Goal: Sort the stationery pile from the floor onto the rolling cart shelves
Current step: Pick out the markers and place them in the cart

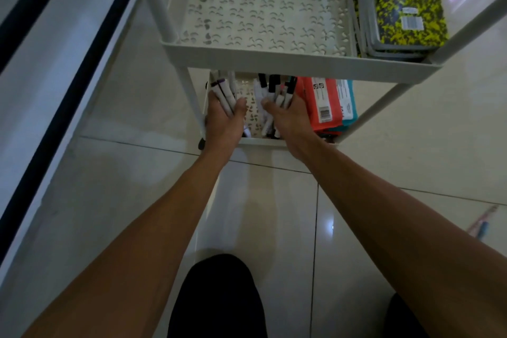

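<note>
A white rolling cart (274, 62) stands in front of me. Both hands reach into its lower shelf (251, 114). My left hand (223, 121) grips a bundle of white markers (223, 90) with dark caps, at the shelf's left side. My right hand (288, 118) holds a second bundle of markers (277, 89) with black caps near the shelf's middle. Red and teal notebooks (326, 103) stand on edge at the right of the same shelf. On the upper shelf, yellow-and-black notebooks (406, 3) are stacked at the right.
The upper shelf's perforated floor (260, 14) lies bare to the left of the notebooks. On the glossy tile floor at the right lie a few pens (481, 223). A white wall with black stripes (55, 63) runs along the left. My dark-clothed knees show at the bottom.
</note>
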